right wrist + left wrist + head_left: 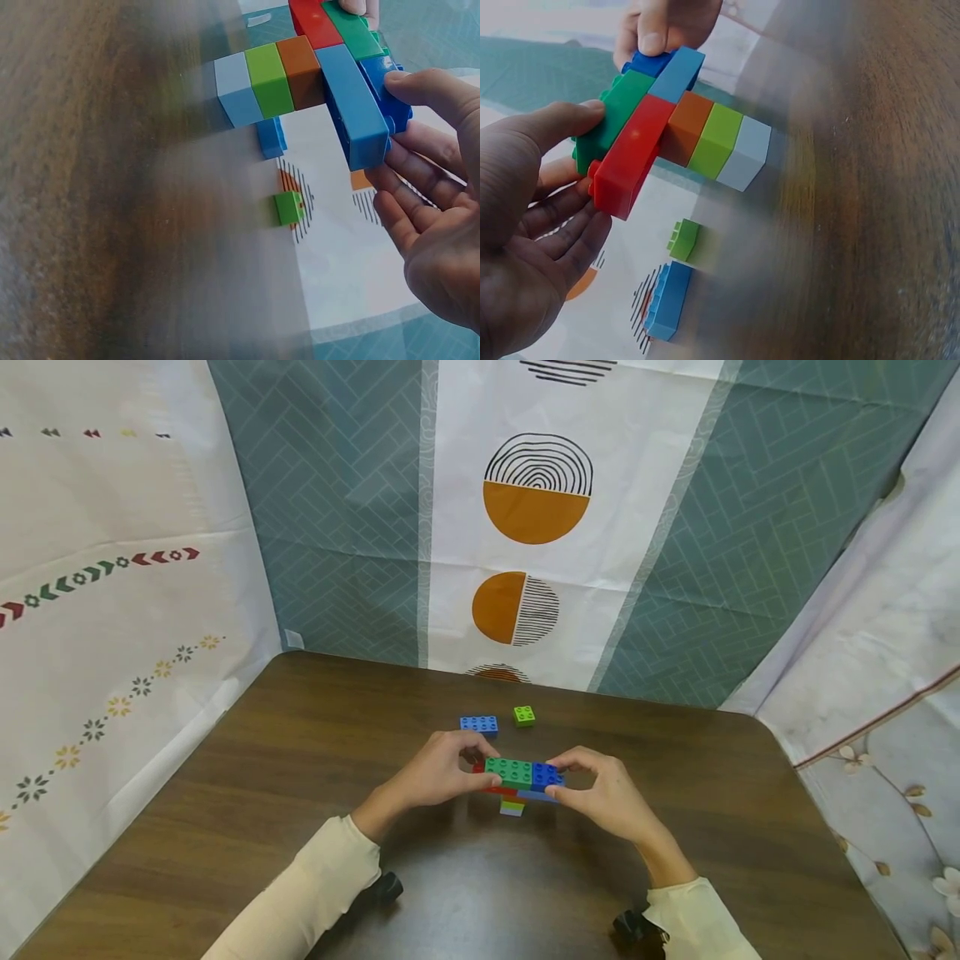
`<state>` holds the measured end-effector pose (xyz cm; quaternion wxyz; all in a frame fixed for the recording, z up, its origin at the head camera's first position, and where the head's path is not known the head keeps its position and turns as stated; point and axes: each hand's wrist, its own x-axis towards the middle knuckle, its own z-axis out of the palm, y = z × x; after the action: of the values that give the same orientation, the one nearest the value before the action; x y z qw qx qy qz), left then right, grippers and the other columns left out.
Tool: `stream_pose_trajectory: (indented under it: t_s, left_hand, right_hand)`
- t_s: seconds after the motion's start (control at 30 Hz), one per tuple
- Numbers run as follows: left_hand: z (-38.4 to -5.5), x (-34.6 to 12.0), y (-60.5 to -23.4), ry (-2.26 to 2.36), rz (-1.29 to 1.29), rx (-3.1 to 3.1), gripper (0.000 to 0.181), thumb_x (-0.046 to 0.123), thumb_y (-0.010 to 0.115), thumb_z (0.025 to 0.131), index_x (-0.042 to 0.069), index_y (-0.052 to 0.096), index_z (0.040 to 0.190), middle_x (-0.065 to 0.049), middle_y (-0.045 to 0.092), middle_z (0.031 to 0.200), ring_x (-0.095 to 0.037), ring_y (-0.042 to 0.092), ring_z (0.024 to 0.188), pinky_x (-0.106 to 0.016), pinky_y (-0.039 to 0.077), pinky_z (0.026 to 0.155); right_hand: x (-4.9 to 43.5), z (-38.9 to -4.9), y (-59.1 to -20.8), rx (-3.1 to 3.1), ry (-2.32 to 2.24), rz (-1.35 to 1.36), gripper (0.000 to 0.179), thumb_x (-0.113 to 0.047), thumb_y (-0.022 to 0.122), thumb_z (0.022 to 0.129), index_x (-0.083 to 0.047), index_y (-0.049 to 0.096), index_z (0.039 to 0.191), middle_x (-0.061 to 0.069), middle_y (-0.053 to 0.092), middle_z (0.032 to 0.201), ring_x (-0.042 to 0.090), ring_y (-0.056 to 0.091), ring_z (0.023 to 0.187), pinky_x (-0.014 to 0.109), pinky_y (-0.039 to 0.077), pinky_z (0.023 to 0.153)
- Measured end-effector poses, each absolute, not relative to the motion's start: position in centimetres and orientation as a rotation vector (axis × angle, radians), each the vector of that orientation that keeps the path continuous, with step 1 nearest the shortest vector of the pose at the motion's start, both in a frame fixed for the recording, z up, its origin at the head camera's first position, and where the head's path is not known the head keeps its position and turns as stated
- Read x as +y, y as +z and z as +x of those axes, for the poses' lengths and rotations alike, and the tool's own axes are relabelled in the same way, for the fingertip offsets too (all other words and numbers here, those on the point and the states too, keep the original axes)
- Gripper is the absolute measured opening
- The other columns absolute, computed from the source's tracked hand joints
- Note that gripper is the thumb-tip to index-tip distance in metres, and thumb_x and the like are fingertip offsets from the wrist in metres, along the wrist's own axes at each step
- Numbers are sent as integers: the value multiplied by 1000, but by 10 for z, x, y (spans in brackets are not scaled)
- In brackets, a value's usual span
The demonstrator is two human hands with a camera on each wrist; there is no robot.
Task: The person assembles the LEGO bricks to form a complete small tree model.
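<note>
Both hands hold a structure of toy building bricks over the brown table. Its top row joins a green brick [508,772] to a dark blue brick [547,776]. Beneath them sit a red brick [634,154] and a light blue brick [352,105]. A narrow column of orange [300,73], lime green [268,80] and white [746,152] bricks forms the lower part. My left hand [447,768] pinches the green brick at its left end, thumb in front. From the right, my right hand [600,787] pinches the dark blue brick. Whether the column touches the table, I cannot tell.
Behind the structure, a blue brick [478,724] and a small lime green brick [524,717] lie on the table [300,735]. Patterned cloths [345,510] hang behind the table and at both sides.
</note>
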<state>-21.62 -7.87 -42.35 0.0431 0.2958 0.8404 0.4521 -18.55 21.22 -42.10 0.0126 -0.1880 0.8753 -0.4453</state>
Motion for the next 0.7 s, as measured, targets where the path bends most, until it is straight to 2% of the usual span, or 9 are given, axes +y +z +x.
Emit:
stream_pose_trajectory:
  t_s: [0.37, 0.57, 0.7]
  left_hand:
    - [-217, -79, -423, 1420, 912, 2547, 25, 23, 84, 87, 14, 75, 108, 0, 73, 103, -16, 64, 94, -49, 61, 89]
    - [-216, -78, -425, 1416, 900, 2538, 25, 26, 83, 88, 15, 75, 109, 2, 73, 104, -15, 64, 94, -46, 61, 88]
    - [-215, -78, -426, 1417, 882, 2533, 26, 29, 83, 88, 17, 74, 109, 3, 73, 104, -15, 64, 95, -39, 62, 86]
  right_hand:
    - [211, -194, -419, 2763, -1293, -653, 28, -27, 85, 85, -23, 75, 111, -6, 73, 106, 33, 64, 107, 59, 50, 96]
    - [211, -194, -419, 2757, -1268, -710, 26, -28, 85, 86, -22, 74, 109, -6, 72, 104, 28, 63, 105, 59, 47, 97]
    - [211, -193, -417, 2759, -1260, -718, 28, -27, 84, 86, -21, 74, 112, -7, 72, 105, 22, 63, 105, 60, 47, 99]
